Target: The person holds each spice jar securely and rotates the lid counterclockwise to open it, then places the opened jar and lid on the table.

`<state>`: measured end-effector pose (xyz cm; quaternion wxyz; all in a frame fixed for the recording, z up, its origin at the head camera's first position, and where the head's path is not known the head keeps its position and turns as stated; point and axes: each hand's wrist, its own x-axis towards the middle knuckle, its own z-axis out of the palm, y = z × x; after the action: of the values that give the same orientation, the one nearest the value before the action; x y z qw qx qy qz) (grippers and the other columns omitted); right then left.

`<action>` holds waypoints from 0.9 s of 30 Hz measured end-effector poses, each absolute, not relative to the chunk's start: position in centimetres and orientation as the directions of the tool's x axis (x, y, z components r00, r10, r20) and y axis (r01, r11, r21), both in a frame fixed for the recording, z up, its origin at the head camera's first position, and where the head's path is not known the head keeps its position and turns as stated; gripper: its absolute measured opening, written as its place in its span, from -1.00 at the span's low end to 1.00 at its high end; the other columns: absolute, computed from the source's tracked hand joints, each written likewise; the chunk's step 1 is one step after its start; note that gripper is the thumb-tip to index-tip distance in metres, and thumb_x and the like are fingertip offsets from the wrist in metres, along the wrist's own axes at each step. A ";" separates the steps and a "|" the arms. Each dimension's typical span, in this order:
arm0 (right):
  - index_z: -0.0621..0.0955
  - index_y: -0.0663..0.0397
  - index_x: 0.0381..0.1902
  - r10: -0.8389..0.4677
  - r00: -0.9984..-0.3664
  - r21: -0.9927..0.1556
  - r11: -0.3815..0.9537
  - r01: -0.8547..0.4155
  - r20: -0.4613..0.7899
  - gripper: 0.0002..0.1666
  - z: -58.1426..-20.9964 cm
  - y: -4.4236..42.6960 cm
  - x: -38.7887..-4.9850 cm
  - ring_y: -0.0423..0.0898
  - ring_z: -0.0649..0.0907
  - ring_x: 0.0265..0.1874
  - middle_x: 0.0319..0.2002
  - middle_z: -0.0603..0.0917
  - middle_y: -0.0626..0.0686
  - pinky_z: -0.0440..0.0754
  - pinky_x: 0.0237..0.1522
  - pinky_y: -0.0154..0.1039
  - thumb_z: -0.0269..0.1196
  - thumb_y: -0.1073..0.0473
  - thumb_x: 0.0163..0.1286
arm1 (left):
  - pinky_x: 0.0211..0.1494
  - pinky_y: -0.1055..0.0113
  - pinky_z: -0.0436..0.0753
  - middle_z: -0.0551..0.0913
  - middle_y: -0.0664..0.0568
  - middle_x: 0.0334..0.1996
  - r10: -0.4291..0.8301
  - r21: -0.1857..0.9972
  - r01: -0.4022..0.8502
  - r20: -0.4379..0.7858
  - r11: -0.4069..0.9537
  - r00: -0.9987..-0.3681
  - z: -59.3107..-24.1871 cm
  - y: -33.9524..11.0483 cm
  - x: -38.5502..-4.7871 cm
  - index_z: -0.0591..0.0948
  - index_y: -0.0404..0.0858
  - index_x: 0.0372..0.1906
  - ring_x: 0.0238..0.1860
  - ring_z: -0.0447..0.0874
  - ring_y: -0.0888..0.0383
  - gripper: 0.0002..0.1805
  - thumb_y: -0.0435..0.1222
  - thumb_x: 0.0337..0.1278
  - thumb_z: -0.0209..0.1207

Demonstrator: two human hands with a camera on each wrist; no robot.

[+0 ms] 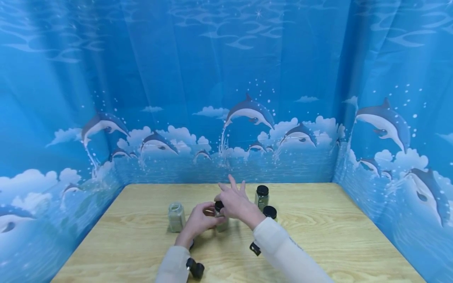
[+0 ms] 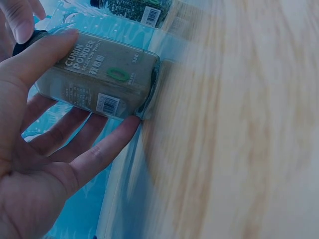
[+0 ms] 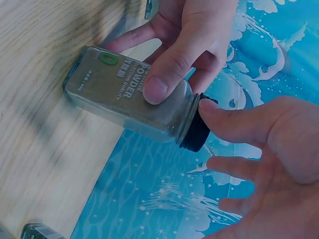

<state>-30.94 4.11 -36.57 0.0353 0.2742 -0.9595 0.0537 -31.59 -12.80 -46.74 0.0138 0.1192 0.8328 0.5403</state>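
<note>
A clear glass jar of cumin powder (image 1: pixel 222 225) stands on the table between both hands. My left hand (image 1: pixel 199 221) grips its body, the thumb (image 2: pixel 52 50) on the printed face and the fingers around the other side. The jar (image 3: pixel 107 92) has a black lid (image 3: pixel 196 130) on its neck. Over the top is my right hand (image 1: pixel 238 202), its fingers spread. In the right wrist view the right thumb (image 3: pixel 232 119) touches the lid's edge, while the other fingers are extended and apart from it.
Left of the hands stands a lidless jar of pale powder (image 1: pixel 176 218). Two black-capped jars, a farther one (image 1: pixel 262 198) and a nearer one (image 1: pixel 270 212), stand right. A dark object (image 1: pixel 192 244) is partly hidden by the left wrist. A dolphin-print curtain (image 1: pixel 226 157) borders the table.
</note>
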 end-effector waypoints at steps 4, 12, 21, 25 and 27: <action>0.73 -0.23 0.16 -0.519 -0.850 -0.122 0.841 -0.527 0.093 -0.48 -36.7 4.2 -31.0 0.34 -0.08 0.66 0.61 0.26 0.07 -0.09 0.43 0.69 0.52 0.16 0.22 | 0.05 0.09 0.80 0.71 -0.09 0.12 0.219 0.903 0.190 0.110 0.386 -0.970 -46.8 -12.8 -31.7 0.71 -0.08 0.14 0.10 0.72 -0.03 -0.46 -0.01 0.05 0.52; 0.72 -0.25 0.18 -0.521 -0.850 -0.172 0.832 -0.527 0.082 -0.50 -36.5 4.6 -31.0 0.35 -0.05 0.65 0.60 0.27 0.10 -0.07 0.43 0.70 0.49 0.16 0.27 | 0.06 0.09 0.80 0.71 -0.08 0.13 0.228 0.907 0.194 0.113 0.375 -0.967 -46.9 -12.9 -31.7 0.71 -0.09 0.13 0.12 0.72 -0.05 -0.47 -0.01 0.06 0.52; 0.72 -0.13 0.17 -0.505 -0.852 -0.168 0.836 -0.523 0.136 -0.47 -37.0 4.3 -31.3 0.39 0.07 0.62 0.55 0.37 0.18 0.09 0.37 0.72 0.40 -0.22 0.35 | -0.11 0.18 0.83 0.67 -0.17 0.19 0.228 0.930 0.177 0.106 0.322 -0.968 -46.9 -12.8 -31.6 0.72 -0.09 0.04 0.08 0.76 -0.06 -0.58 -0.09 0.08 0.51; 0.77 -0.06 -0.09 -0.478 -0.862 -0.147 0.852 -0.502 0.170 -0.51 -37.2 4.2 -31.4 0.40 0.13 0.59 0.49 0.44 0.21 0.16 0.34 0.72 0.42 -0.29 0.29 | -0.12 0.20 0.83 0.67 -0.16 0.20 0.221 0.930 0.177 0.107 0.322 -0.969 -46.8 -12.8 -31.6 0.72 -0.09 0.00 0.08 0.77 -0.05 -0.60 -0.08 0.07 0.51; 0.77 -0.06 -0.27 -0.468 -0.866 -0.128 0.862 -0.491 0.176 -0.54 -37.2 4.1 -31.5 0.40 0.17 0.58 0.46 0.47 0.21 0.21 0.32 0.71 0.43 -0.31 0.27 | -0.12 0.19 0.83 0.67 -0.16 0.19 0.223 0.934 0.171 0.102 0.314 -0.969 -46.8 -12.7 -31.5 0.72 -0.11 0.00 0.08 0.77 -0.05 -0.60 -0.09 0.07 0.51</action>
<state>-31.50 4.12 -37.16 0.0698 0.2491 -0.9623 0.0846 -31.54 -12.73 -46.77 0.0229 0.1215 0.8102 0.5730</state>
